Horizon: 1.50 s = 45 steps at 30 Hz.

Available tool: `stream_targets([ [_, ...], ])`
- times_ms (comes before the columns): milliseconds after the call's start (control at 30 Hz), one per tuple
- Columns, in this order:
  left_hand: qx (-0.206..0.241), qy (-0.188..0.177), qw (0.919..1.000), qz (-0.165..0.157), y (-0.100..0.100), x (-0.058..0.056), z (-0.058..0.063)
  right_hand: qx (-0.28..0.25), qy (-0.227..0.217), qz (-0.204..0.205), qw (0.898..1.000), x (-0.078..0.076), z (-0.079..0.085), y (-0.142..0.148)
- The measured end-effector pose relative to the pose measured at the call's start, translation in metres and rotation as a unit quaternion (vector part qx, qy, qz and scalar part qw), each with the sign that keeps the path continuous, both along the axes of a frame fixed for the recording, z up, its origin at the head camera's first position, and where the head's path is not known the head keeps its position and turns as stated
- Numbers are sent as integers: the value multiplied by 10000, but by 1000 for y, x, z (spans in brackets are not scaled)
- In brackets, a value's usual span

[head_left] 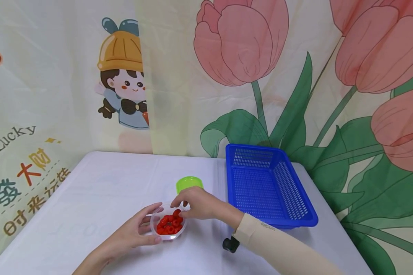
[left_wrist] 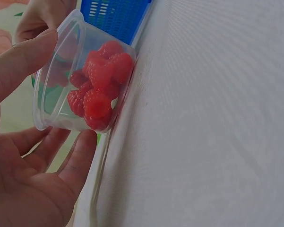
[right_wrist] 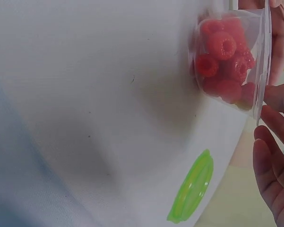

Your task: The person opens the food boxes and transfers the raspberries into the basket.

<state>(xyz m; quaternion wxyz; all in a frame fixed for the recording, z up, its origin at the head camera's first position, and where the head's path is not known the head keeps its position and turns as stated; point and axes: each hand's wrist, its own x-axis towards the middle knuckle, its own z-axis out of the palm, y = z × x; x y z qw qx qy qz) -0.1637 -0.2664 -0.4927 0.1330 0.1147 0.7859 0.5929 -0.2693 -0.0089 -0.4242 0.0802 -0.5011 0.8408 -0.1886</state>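
Beige sleeve [head_left: 282, 244] nearest. Left hand [head_left: 135, 230], fingers round clear tub [head_left: 172, 236] on bench [head_left: 96, 194], raspberries [left_wrist: 101, 71] inside. Right hand [head_left: 197, 202] at rim; can't tell if gripping. Head view alone shows blue basket [head_left: 258, 183] nearly whole, near bench's right edge.

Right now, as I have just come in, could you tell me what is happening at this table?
A person's left hand holds a clear, open tub of red raspberries. The right hand is at the tub's opening; whether it grips a berry is hard to tell. A green lid lies just beyond the tub on the white table, and a blue basket stands to the right.
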Motion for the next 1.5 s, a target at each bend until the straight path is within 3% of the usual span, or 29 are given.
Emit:
stream_targets([
  [933, -101, -186, 9997, 82, 2, 0, 4, 360, 654, 67, 9972, 3, -7, -12],
  [1500, -84, -147, 9998, 108, 2, 0, 2, 283, 892, 131, 9955, 4, -8, -9],
])
